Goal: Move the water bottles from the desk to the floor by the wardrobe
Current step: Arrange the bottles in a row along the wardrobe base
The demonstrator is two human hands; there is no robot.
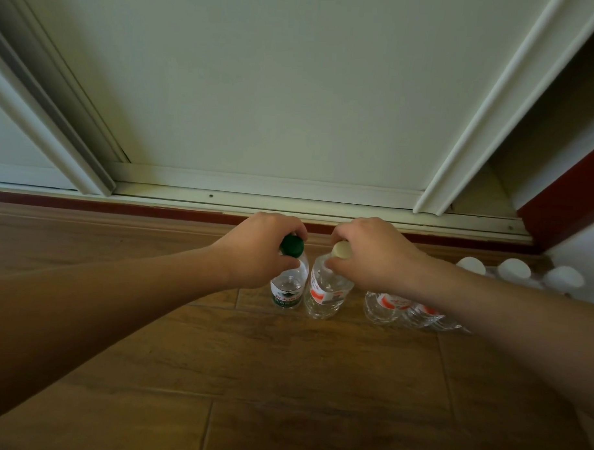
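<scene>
Left hand (254, 253) grips green-cap bottle (286, 293); right hand (372, 257), white-cap bottle (325, 296) — others (387, 303) beside

Person, two arms in view. Left forearm (100, 312): bare along its whole visible length, frame edge to wrist. Right forearm (504, 316): same, bare throughout. Left hand (254, 253): bare, with the back of the hand and the knuckle line showing. Its fingers (289, 224) look rounded. Right hand (372, 257): bare too, showing the back of the hand and the thumb. Nails too small to read. Both forearms look bulky at the frame edges and taper to the wrists. Pale patch at the bottom right edge (590, 427) under the right forearm; can't tell if it's clothing.
</scene>
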